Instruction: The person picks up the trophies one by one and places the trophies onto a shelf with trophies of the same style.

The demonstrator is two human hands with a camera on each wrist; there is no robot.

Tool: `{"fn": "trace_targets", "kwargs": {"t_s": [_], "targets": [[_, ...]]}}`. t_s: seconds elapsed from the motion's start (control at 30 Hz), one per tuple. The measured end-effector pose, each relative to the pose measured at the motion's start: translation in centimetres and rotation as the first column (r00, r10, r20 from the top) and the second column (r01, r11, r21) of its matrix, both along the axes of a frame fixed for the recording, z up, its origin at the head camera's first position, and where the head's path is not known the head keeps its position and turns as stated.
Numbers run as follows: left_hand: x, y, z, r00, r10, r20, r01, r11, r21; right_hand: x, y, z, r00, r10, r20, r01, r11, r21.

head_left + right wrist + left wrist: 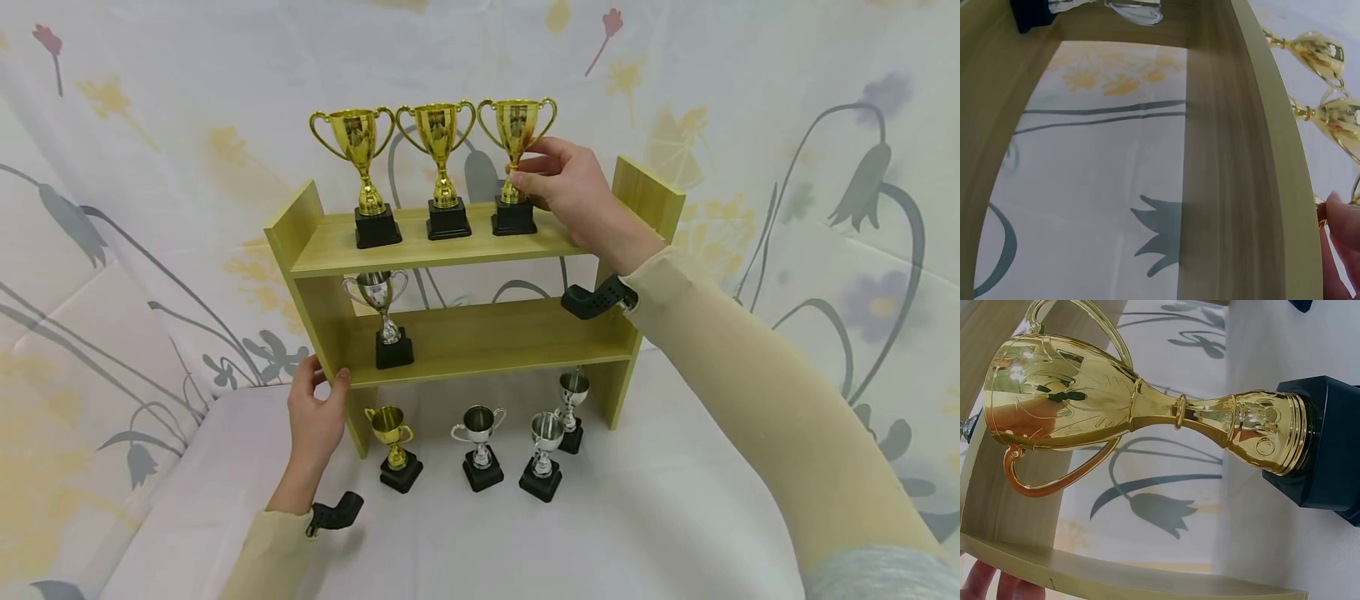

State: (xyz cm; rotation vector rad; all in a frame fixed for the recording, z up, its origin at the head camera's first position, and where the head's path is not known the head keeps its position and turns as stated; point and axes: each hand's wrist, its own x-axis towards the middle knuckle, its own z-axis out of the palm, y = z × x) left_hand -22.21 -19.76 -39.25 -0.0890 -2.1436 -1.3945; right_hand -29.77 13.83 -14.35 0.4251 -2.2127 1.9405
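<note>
My right hand [573, 192] pinches the stem of the rightmost gold trophy cup [517, 129], whose black base stands on the shelf unit's top board. In the right wrist view, thumb and fingers [1342, 219] show at that stem. My left hand [318, 417] grips the left side panel of the wooden shelf unit [302, 308], thumb in front and fingers [1009, 587] beyond the panel. Two more gold trophy cups stand to the left on the top board, the middle one [437, 133] and the left one [356, 137]. On the middle board, at its left end, is a silver trophy cup [378, 292].
A small gold trophy cup [389, 427] stands on the white-covered table [465, 550] before the shelf's lower left. Silver cups stand to its right: one near the middle [478, 425], another [547, 432] and a third [574, 390] by the right panel. Floral cloth [750, 167] hangs behind.
</note>
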Motion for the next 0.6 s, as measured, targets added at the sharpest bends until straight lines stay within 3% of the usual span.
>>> {"fn": "trace_targets", "kwargs": {"t_s": [0.6], "targets": [[0.0,0.0,0.1,1.0,-0.009,-0.007,0.009,1.0,-0.009,0.8,1.6,-0.1,0.999,0.02,-0.029,-0.02,1.0,-0.013]]}}
